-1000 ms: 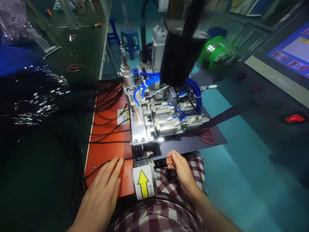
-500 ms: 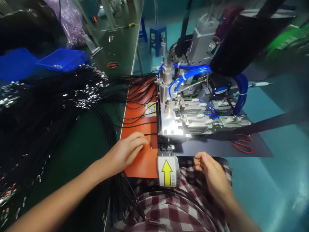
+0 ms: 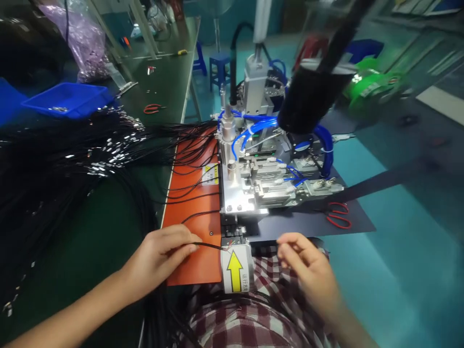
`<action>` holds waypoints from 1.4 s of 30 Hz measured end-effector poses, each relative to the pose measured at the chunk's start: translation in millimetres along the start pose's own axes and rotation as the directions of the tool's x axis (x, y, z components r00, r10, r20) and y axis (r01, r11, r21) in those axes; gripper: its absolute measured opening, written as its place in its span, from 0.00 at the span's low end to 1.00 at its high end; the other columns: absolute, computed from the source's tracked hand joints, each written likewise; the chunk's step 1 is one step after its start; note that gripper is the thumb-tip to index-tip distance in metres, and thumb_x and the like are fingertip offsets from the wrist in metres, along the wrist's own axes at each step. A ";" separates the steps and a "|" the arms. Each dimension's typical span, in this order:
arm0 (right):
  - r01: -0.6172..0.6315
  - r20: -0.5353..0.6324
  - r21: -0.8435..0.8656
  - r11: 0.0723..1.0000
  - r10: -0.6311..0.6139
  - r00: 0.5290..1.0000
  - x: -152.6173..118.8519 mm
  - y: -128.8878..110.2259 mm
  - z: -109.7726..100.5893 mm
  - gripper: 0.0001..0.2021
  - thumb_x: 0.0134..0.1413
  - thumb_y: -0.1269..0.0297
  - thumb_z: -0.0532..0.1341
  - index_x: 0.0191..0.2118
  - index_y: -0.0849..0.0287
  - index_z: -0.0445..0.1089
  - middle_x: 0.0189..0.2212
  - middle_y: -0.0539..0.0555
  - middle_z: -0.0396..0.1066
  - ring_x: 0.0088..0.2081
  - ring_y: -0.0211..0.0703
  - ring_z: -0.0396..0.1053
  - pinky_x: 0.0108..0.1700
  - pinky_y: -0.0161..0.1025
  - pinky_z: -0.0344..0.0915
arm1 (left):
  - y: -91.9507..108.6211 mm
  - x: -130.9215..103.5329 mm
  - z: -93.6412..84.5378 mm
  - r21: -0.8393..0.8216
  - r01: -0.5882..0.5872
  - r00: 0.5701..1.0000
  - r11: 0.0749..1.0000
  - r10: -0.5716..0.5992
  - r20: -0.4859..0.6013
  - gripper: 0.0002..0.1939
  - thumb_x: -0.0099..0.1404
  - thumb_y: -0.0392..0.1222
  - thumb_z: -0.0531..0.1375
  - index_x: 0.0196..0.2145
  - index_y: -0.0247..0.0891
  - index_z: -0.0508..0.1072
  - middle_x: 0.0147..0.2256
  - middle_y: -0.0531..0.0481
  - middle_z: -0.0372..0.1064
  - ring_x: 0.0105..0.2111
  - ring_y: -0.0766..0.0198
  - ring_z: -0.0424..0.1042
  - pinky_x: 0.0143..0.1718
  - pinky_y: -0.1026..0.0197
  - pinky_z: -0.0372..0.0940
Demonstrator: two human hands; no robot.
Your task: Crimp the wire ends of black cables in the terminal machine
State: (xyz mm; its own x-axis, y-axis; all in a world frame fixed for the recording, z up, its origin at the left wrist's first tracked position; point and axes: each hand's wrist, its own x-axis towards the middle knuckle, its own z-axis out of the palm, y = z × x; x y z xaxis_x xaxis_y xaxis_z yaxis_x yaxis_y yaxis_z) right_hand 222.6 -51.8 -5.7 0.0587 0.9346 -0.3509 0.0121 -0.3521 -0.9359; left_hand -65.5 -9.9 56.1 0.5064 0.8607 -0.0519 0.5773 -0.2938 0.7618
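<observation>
My left hand (image 3: 165, 253) pinches a black cable (image 3: 208, 245) over the orange plate (image 3: 195, 270). Thin coloured wire ends stick out of the cable's tip, just above the white label with a yellow arrow (image 3: 235, 270). To the right, my right hand (image 3: 302, 261) hovers over the checked cloth on my lap, apart from the cable. Its fingers are curled with thumb and forefinger near each other; whether something small is between them I cannot make out. Beyond both hands stands a metal machine (image 3: 250, 169) with blue air tubes. Several black cables run across the orange plate into its left side.
A large heap of black cables (image 3: 108, 150) with shiny ends covers the dark bench at left. Behind it are a blue tray (image 3: 68, 99) and red-handled pliers (image 3: 152, 109). Red-handled scissors (image 3: 339, 215) lie on the grey plate by the machine. Blue stools (image 3: 219, 70) stand farther back.
My left hand has picked up a cable and now holds its end over the plate near the arrow label. My right hand stays at the right, its fingers turned slightly. The view has shifted.
</observation>
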 end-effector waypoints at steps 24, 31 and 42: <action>-0.010 0.185 0.228 0.974 -0.033 0.982 -1.0 -25.6 24.3 0.10 0.57 0.57 0.59 0.35 0.60 0.69 0.27 0.50 0.69 0.26 0.35 0.65 0.30 0.33 0.63 | 43.9 36.5 51.9 -0.526 0.469 0.883 0.710 -0.370 0.288 0.09 0.61 0.44 0.58 0.28 0.37 0.65 0.19 0.57 0.64 0.17 0.70 0.64 0.18 0.70 0.58; -0.136 0.297 0.362 0.922 0.024 0.955 1.2 -19.8 44.5 0.12 0.52 0.55 0.63 0.30 0.60 0.66 0.23 0.48 0.66 0.23 0.33 0.62 0.27 0.32 0.60 | 39.3 34.7 59.9 -0.636 0.529 0.839 0.561 -0.456 0.296 0.12 0.57 0.47 0.61 0.27 0.36 0.63 0.19 0.56 0.66 0.16 0.71 0.66 0.17 0.70 0.61; -0.097 0.260 0.332 0.938 0.007 0.965 8.1 -21.4 50.0 0.10 0.47 0.60 0.66 0.28 0.60 0.67 0.19 0.44 0.64 0.20 0.31 0.61 0.24 0.29 0.59 | 36.4 36.1 63.4 -0.671 0.504 0.850 0.545 -0.451 0.272 0.13 0.58 0.47 0.61 0.27 0.36 0.63 0.18 0.56 0.66 0.16 0.71 0.66 0.18 0.69 0.62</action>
State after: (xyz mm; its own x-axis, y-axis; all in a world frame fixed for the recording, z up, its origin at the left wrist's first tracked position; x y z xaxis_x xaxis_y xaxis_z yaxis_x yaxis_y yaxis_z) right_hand 172.9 -34.1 9.9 -0.2032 0.9130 -0.3538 -0.3258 -0.4038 -0.8549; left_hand 14.4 -15.9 41.1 0.3441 0.7510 -0.5636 0.1400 0.5525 0.8217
